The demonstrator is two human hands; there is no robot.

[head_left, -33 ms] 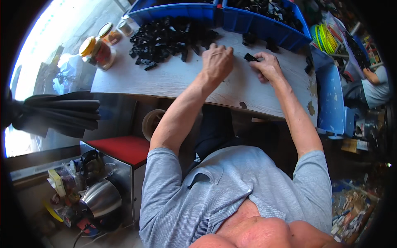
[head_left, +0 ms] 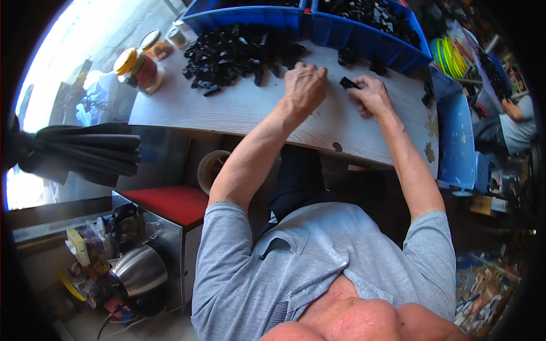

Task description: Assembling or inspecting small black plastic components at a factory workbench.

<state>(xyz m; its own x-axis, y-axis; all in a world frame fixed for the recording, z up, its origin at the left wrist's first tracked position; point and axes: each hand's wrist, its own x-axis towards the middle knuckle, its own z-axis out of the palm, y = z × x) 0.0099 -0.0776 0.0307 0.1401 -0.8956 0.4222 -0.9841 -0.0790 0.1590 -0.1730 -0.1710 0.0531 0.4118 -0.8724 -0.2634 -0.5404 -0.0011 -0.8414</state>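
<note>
My right hand (head_left: 371, 95) pinches a small black plastic part (head_left: 349, 84) between thumb and fingers, just above the white tabletop (head_left: 250, 111). To its left, my left hand (head_left: 306, 88) is held back-up over the table with the fingers curled in. Whatever those fingers hold, if anything, is hidden beneath them. A heap of similar black plastic parts (head_left: 227, 54) lies to the left of my left hand, its nearest pieces a short way from the knuckles. A few more black parts (head_left: 377, 65) lie beyond my right hand.
Two blue bins, one at the back left (head_left: 244, 21) and one at the back right (head_left: 372, 42), hold black parts. Jars (head_left: 136, 71) stand at the left table edge. A light blue container (head_left: 456, 139) sits off the right edge. Another person (head_left: 516, 128) is at far right.
The whole view has shifted slightly, moving the table and bins a little to the right in the picture. Both hands keep nearly the same pose, and the black part stays in my right hand.
</note>
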